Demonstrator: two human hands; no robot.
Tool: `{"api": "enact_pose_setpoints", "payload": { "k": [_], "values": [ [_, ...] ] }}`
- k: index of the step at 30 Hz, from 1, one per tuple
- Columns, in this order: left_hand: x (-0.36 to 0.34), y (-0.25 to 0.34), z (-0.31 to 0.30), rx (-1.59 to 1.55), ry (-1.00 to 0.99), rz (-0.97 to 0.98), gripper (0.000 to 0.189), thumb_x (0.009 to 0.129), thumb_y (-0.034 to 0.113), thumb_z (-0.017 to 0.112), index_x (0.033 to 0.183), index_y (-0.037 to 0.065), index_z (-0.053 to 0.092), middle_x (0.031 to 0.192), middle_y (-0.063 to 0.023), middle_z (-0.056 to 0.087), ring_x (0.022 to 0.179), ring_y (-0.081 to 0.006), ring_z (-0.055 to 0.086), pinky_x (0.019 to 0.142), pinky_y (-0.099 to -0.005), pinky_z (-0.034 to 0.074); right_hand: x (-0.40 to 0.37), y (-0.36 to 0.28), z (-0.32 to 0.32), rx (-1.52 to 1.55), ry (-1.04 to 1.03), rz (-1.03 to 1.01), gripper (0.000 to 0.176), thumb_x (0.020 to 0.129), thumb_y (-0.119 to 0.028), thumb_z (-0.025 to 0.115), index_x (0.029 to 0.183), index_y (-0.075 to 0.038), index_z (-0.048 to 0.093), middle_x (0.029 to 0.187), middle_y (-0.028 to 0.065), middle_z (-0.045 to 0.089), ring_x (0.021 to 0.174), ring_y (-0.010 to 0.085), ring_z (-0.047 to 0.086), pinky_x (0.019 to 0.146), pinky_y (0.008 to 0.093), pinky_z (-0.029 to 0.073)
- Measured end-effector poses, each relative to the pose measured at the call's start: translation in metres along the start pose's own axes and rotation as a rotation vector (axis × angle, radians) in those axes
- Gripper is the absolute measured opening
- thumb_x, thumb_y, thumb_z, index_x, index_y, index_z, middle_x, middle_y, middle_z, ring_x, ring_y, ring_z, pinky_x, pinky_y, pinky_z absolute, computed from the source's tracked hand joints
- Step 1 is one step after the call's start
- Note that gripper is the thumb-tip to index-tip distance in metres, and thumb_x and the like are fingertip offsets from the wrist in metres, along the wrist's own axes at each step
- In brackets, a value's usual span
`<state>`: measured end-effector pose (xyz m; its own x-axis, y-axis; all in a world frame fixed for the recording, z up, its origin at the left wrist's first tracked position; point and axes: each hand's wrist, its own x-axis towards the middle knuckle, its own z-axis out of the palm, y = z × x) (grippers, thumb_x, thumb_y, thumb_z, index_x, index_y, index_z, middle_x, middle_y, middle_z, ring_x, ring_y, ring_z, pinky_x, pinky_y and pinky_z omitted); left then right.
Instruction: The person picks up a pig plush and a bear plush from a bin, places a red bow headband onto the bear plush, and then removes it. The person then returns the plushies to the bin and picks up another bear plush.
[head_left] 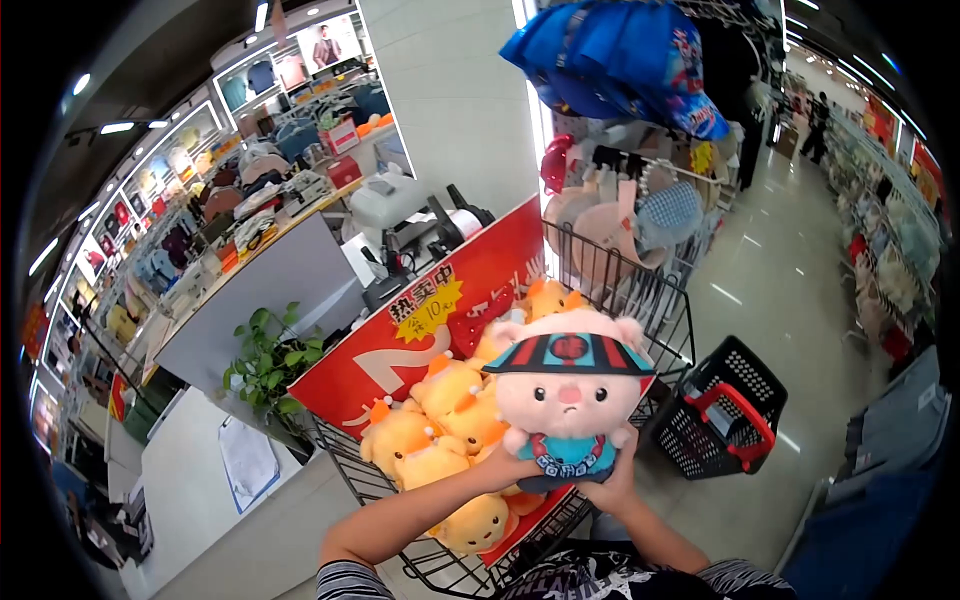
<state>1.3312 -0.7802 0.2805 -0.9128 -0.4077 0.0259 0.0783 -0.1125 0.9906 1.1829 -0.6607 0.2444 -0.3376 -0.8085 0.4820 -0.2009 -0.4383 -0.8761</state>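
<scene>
A pink plush pig (568, 400) with a striped visor and teal clothes is held upright, facing the camera, above a wire basket. My left hand (508, 466) grips its lower body from the left, its fingers partly hidden by the toy. On the other side, my right hand (612, 484) is closed around the toy's lower right. Several yellow plush toys (445, 385) with orange hats lie in the wire basket (372, 478), below and left of the pig. A red sign (340, 370) with a yellow price burst stands along the basket's back side.
A black shopping basket (722, 415) with a red handle stands on the floor at right. Left are a counter (190, 470), a clipboard (245, 462) and a green plant (268, 362). Blue bags (615, 60) hang above. A person (816, 128) is far down the aisle.
</scene>
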Motion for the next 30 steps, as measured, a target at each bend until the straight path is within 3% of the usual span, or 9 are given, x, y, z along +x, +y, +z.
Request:
{"api": "enact_pose_setpoints", "payload": {
  "k": [5, 10, 12, 14, 16, 22, 23, 26, 30],
  "values": [
    [-0.006, -0.007, 0.009, -0.059, -0.011, -0.062, 0.059, 0.073, 0.013, 0.065, 0.122, 0.003, 0.035, 0.117, -0.0078, 0.045, 0.106, -0.0169, 0.045, 0.09, -0.0298, 0.037, 0.004, -0.006, -0.01, -0.082, 0.057, 0.022, 0.063, 0.059, 0.002, 0.067, 0.107, -0.008, 0.028, 0.099, 0.007, 0.041, 0.091, 0.0139, 0.043, 0.078, 0.026, 0.037],
    [-0.007, -0.025, 0.002, 0.208, 0.035, 0.013, 0.057, 0.073, 0.007, 0.063, 0.122, 0.004, 0.035, 0.118, -0.0077, 0.044, 0.109, -0.0175, 0.043, 0.091, -0.0306, 0.036, 0.002, -0.011, -0.007, 0.025, 0.046, 0.058, 0.067, 0.057, 0.003, 0.067, 0.109, -0.009, 0.026, 0.098, 0.0063, 0.04, 0.09, 0.0143, 0.043, 0.079, 0.026, 0.037],
    [-0.007, -0.016, 0.006, -0.086, 0.08, -0.038, 0.055, 0.073, 0.006, 0.062, 0.121, 0.004, 0.036, 0.118, -0.0074, 0.044, 0.109, -0.0177, 0.042, 0.091, -0.0311, 0.035, 0.002, -0.01, -0.005, 0.079, 0.061, 0.062, 0.069, 0.057, 0.003, 0.067, 0.11, -0.008, 0.026, 0.098, 0.0064, 0.04, 0.091, 0.0147, 0.043, 0.079, 0.0261, 0.037],
    [-0.004, -0.011, 0.007, -0.023, 0.07, 0.033, 0.055, 0.073, 0.005, 0.062, 0.121, 0.004, 0.036, 0.116, -0.0072, 0.045, 0.106, -0.0174, 0.044, 0.089, -0.031, 0.037, 0.002, -0.009, -0.005, 0.044, 0.049, 0.1, 0.075, 0.057, 0.002, 0.069, 0.115, -0.008, 0.022, 0.102, 0.008, 0.039, 0.095, 0.0164, 0.043, 0.082, 0.0267, 0.036],
    [-0.002, 0.002, 0.011, -0.18, 0.115, -0.113, 0.062, 0.07, 0.002, 0.063, 0.124, 0.004, 0.031, 0.117, -0.0095, 0.045, 0.105, -0.0192, 0.047, 0.09, -0.0316, 0.039, 0.006, -0.006, -0.007, 0.005, 0.034, 0.068, 0.077, 0.058, 0.003, 0.064, 0.12, -0.007, 0.02, 0.107, 0.01, 0.038, 0.1, 0.018, 0.041, 0.085, 0.0278, 0.035],
    [0.005, 0.001, 0.006, -0.117, 0.229, -0.013, 0.044, 0.073, 0.009, 0.063, 0.111, 0.0, 0.042, 0.096, -0.0087, 0.057, 0.08, -0.0157, 0.058, 0.067, -0.0276, 0.049, 0.04, -0.003, -0.033, 0.222, -0.087, 0.104, 0.08, 0.052, 0.001, 0.048, 0.126, -0.005, 0.019, 0.118, 0.0127, 0.039, 0.111, 0.0221, 0.039, 0.096, 0.0339, 0.027],
    [0.005, -0.001, 0.003, -0.074, 0.246, -0.008, 0.043, 0.072, 0.008, 0.063, 0.11, 0.0, 0.044, 0.097, -0.0086, 0.056, 0.081, -0.0156, 0.057, 0.069, -0.0277, 0.048, 0.044, -0.005, -0.036, 0.375, -0.066, 0.185, 0.078, 0.052, -0.003, 0.045, 0.126, -0.006, 0.021, 0.117, 0.0129, 0.042, 0.112, 0.0239, 0.04, 0.096, 0.0363, 0.027],
    [0.002, -0.007, 0.001, -0.044, 0.242, -0.053, 0.048, 0.067, 0.008, 0.065, 0.11, 0.0, 0.046, 0.1, -0.0073, 0.056, 0.089, -0.016, 0.055, 0.079, -0.0285, 0.044, 0.051, -0.006, -0.053, 0.598, -0.08, 0.42, 0.064, 0.071, -0.018, 0.054, 0.127, -0.005, 0.027, 0.122, 0.0101, 0.042, 0.114, 0.0212, 0.04, 0.093, 0.0354, 0.032],
    [-0.002, -0.01, 0.001, -0.135, 0.084, -0.121, 0.057, 0.069, 0.009, 0.066, 0.119, 0.001, 0.039, 0.108, -0.0071, 0.052, 0.097, -0.0161, 0.052, 0.082, -0.0293, 0.042, 0.035, 0.033, -0.057, 0.631, -0.235, 0.525, 0.067, 0.074, -0.033, 0.061, 0.128, -0.007, 0.03, 0.126, 0.0089, 0.04, 0.113, 0.0204, 0.042, 0.092, 0.034, 0.035]
  ]
}}
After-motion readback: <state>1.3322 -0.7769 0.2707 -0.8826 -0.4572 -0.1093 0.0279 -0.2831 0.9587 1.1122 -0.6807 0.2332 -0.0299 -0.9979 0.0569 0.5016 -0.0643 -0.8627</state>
